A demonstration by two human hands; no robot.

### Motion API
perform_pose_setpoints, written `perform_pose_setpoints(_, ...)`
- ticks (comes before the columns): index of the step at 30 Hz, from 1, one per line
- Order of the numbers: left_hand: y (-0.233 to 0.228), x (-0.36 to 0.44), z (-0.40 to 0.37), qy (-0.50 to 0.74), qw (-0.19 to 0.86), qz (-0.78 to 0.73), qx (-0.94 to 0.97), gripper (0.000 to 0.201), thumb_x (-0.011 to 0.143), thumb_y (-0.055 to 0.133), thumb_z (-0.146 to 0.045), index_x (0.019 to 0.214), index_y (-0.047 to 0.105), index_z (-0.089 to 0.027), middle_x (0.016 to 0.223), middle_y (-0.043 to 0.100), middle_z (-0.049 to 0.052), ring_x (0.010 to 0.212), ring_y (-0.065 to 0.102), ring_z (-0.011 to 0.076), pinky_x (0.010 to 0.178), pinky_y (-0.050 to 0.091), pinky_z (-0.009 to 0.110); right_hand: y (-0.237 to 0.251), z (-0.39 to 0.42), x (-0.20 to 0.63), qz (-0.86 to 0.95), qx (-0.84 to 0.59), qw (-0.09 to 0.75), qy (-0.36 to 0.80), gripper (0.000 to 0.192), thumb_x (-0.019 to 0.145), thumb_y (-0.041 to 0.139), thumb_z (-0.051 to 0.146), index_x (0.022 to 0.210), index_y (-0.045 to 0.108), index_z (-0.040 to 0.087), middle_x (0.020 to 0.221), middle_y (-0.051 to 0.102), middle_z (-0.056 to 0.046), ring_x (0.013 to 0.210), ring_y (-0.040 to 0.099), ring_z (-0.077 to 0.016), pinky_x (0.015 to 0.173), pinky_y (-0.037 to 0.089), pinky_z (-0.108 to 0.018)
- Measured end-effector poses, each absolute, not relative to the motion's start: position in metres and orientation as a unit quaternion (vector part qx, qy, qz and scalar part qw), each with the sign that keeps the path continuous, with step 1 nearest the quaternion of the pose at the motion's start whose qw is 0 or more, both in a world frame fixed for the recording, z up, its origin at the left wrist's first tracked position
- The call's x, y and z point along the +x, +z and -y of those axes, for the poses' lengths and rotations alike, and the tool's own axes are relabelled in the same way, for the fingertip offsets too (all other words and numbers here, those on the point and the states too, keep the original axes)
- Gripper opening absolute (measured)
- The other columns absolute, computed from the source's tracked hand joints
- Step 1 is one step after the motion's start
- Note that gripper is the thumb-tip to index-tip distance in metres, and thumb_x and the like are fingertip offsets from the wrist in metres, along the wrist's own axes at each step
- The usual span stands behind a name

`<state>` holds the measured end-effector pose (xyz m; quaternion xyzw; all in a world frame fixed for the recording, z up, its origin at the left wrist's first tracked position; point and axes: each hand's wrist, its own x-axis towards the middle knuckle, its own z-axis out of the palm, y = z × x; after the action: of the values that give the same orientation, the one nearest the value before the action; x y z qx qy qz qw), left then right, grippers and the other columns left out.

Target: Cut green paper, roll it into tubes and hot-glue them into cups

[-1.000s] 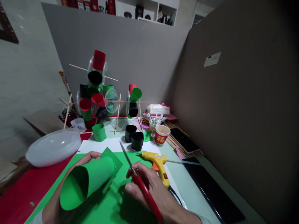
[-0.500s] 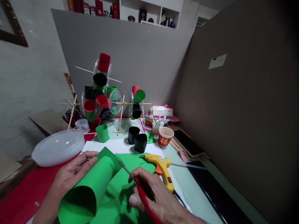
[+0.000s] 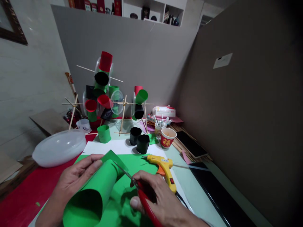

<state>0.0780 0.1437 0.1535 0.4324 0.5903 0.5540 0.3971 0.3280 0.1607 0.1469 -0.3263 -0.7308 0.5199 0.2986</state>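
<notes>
Since a second ago the rolled green paper tube (image 3: pixel 91 192) has tipped lower and further toward the viewer, its open mouth now near the bottom edge, and the scissors (image 3: pixel 132 183) have swung in so their tips sit close to the tube's far end, where a flat flap of paper sticks out. Left hand (image 3: pixel 75 175) is curled over the top of the tube, fingers pressing it so the roll keeps its shape; right hand (image 3: pixel 156 198) is closed around the red handles of the scissors, blades parted only a little as far as can be seen.

Tube and hands sit over a flat green sheet (image 3: pixel 132 160) on the table, with red paper (image 3: pixel 21 198) to the left and a white sheet (image 3: pixel 111 146) behind. Just right of the scissors lies a yellow glue gun (image 3: pixel 163 167), nozzle pointing left, its cord trailing under the right wrist.

To cut well here, I judge the left hand should hold the overlap firmly near the far end so the roll does not spring open, while the blades take the flap close to the tube wall in one clean bite, not several nibbles. Keeping the tips angled away from the left fingers matters, since they lie very near. The glue gun's nozzle is close enough to brush a sleeve, so the right wrist should stay clear of it
</notes>
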Motion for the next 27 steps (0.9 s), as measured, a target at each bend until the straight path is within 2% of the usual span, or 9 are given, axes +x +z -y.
perform_pose_setpoints(6,0.1485,0.068,-0.1464,0.546,0.463,-0.569,0.405,0.048,0.055,0.095,-0.061,0.088,0.081,-0.029,0.076,0.079,-0.002,0.069,0.071,0.0186,0.061,0.057,0.023,0.1421,-0.1604,0.3316,0.762,-0.351,0.286,0.463,0.021,0.085,0.075,0.038,0.09,0.063,0.022,0.063,0.042,0.007,0.06,0.037,-0.0124,0.054,0.028,-0.024)
perform_pose_setpoints(11,0.1529,0.0752,-0.1459,0.556,0.481,-0.554,0.39,0.047,0.051,0.098,-0.057,0.085,0.081,-0.029,0.075,0.078,-0.005,0.072,0.07,0.0191,0.063,0.057,0.023,0.1462,-0.1579,0.3312,0.769,-0.36,0.279,0.449,0.024,0.088,0.07,0.039,0.08,0.056,0.022,0.061,0.045,0.006,0.057,0.039,-0.012,0.052,0.029,-0.024)
perform_pose_setpoints(17,0.1509,0.0772,-0.1432,0.569,0.489,-0.532,0.392,0.031,0.065,0.094,-0.052,0.085,0.081,-0.033,0.079,0.078,-0.01,0.075,0.07,0.0146,0.067,0.055,0.018,0.15,-0.1564,0.3265,0.758,-0.33,0.291,0.481,0.025,0.094,0.063,0.038,0.077,0.052,0.022,0.055,0.05,0.005,0.05,0.042,-0.0111,0.051,0.036,-0.022)
perform_pose_setpoints(22,0.1499,0.0764,-0.1468,0.568,0.511,-0.507,0.399,0.03,0.065,0.093,-0.055,0.083,0.081,-0.034,0.08,0.08,-0.009,0.073,0.07,0.0129,0.067,0.054,0.018,0.1509,-0.1572,0.325,0.751,-0.334,0.29,0.49,0.033,0.092,0.069,0.033,0.068,0.049,0.022,0.056,0.056,0.003,0.053,0.051,-0.0124,0.057,0.042,-0.022)
perform_pose_setpoints(27,0.1532,0.0744,-0.149,0.547,0.523,-0.51,0.409,0.031,0.066,0.092,-0.056,0.082,0.081,-0.032,0.077,0.079,-0.007,0.07,0.07,0.0141,0.065,0.055,0.02,0.1518,-0.1572,0.3272,0.76,-0.332,0.282,0.482,0.032,0.091,0.07,0.029,0.068,0.05,0.021,0.057,0.057,0.003,0.053,0.052,-0.0115,0.056,0.041,-0.021)
